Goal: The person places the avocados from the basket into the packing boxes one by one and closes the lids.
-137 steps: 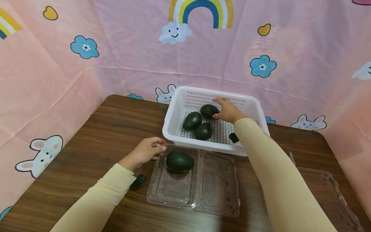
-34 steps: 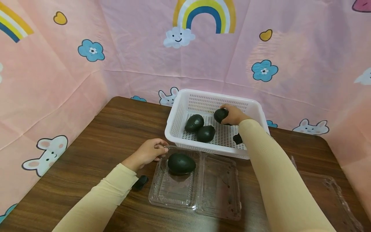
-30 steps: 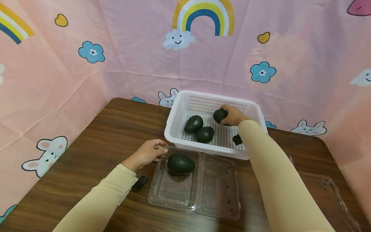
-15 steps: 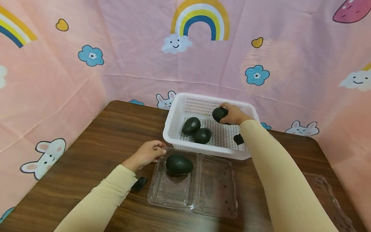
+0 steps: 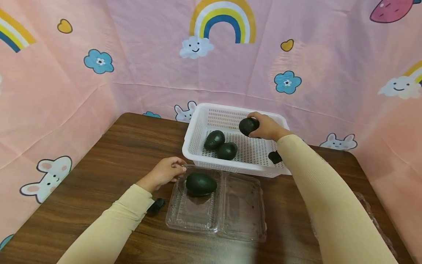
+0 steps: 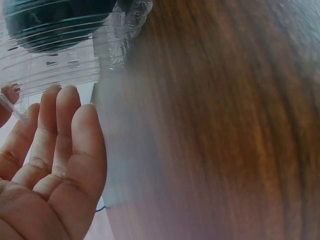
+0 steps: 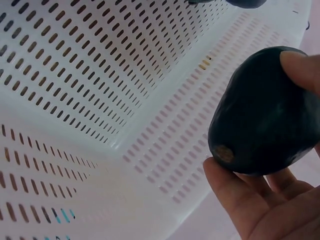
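Note:
My right hand [image 5: 266, 126] grips a dark green avocado [image 5: 248, 126] with thumb and fingers, inside the white perforated basket [image 5: 194, 154]. In the right wrist view the held avocado [image 7: 265, 112] shows its brown stem scar, above the basket floor. Two other avocados, one of them the front avocado [image 5: 227, 150], lie in the basket's left half. My left hand [image 5: 165, 171] pinches the back left corner of an open clear plastic clamshell box [image 5: 197, 220]. One avocado [image 5: 201, 184] lies in the box's left half; in the left wrist view the fingers [image 6: 85, 140] are below it.
A second clear plastic piece [image 5: 372, 220] lies at the table's right, partly behind my right sleeve. The brown wooden table [image 5: 138, 139] is bounded by pink patterned cloth [image 5: 158, 66] at the back and sides. Black wrist camera parts show under both wrists.
Since the earliest frame my right hand has taken hold of the rearmost avocado, shifted it right and raised it a little. My left hand stays at the box corner. The head view has shifted slightly.

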`<move>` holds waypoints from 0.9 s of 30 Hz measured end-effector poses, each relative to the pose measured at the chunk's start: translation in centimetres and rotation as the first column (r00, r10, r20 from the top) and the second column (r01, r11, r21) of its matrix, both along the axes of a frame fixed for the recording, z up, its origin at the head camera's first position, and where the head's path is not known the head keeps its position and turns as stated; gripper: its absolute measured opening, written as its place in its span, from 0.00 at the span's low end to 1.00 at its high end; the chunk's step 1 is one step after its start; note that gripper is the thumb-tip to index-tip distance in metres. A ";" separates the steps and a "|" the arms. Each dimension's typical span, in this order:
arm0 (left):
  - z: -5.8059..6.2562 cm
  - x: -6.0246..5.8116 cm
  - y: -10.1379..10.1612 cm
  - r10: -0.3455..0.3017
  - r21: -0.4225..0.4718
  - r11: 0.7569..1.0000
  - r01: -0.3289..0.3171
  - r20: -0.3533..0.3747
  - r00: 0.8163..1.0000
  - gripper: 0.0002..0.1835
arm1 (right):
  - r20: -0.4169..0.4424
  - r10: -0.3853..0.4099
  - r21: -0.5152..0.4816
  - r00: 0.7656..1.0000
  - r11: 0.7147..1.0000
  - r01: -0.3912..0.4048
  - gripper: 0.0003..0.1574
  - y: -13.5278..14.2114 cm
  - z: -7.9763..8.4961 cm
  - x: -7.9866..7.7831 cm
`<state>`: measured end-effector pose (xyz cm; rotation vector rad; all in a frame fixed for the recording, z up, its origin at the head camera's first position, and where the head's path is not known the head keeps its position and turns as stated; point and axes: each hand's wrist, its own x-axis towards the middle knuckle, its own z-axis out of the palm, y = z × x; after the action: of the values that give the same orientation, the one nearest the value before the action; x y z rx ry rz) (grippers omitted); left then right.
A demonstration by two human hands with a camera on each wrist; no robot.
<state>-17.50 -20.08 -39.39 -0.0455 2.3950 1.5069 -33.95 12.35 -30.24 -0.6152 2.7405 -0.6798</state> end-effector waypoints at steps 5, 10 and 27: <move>-0.2 0.1 0.0 0.011 0.003 1.000 -0.011 0.004 1.000 0.19 | -0.009 0.002 0.018 1.000 1.000 -0.002 0.44 0.1 0.5 0.8; -0.1 0.1 0.0 0.005 0.012 1.000 -0.005 0.005 1.000 0.19 | -0.016 -0.029 0.021 0.999 0.999 0.029 0.43 0.2 1.1 1.7; 0.1 -0.3 0.1 0.008 0.010 1.000 -0.008 0.008 1.000 0.19 | -0.092 0.013 0.040 0.996 0.999 -0.010 0.43 -0.1 2.9 4.4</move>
<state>-17.78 -19.96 -39.29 -0.0584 2.3843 1.5192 -29.56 12.27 -27.36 -0.6691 2.8258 -0.6078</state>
